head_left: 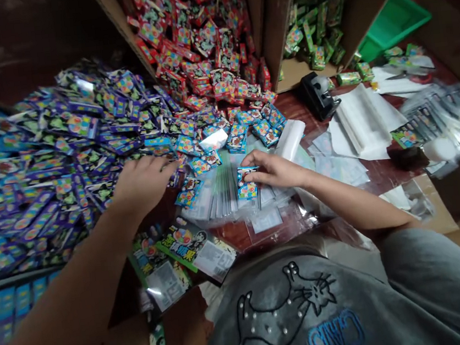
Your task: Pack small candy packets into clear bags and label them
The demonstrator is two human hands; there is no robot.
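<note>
The right hand held a small blue packet upright, thumb and fingers closed on its upper part, above a fan of clear plastic sleeves on the reddish-brown tabletop. The packet was flat and oblong, with a bright blue ground, a brown-and-white figure near the middle and multicoloured patches, yellow among them, lower down. More packets in the same blue lay loosely grouped just beyond it.

The left hand was palm down at the near edge of a heap of purple packets, fingers slightly bent; whether they gripped anything could not be told, since the back of the hand covered whatever was beneath.

The right fingers hid part of the held packet's top and side, and blur made its lettering unreadable. The mound of red packets was cut off by the top edge, and the black device to its right was too dim to identify.
</note>
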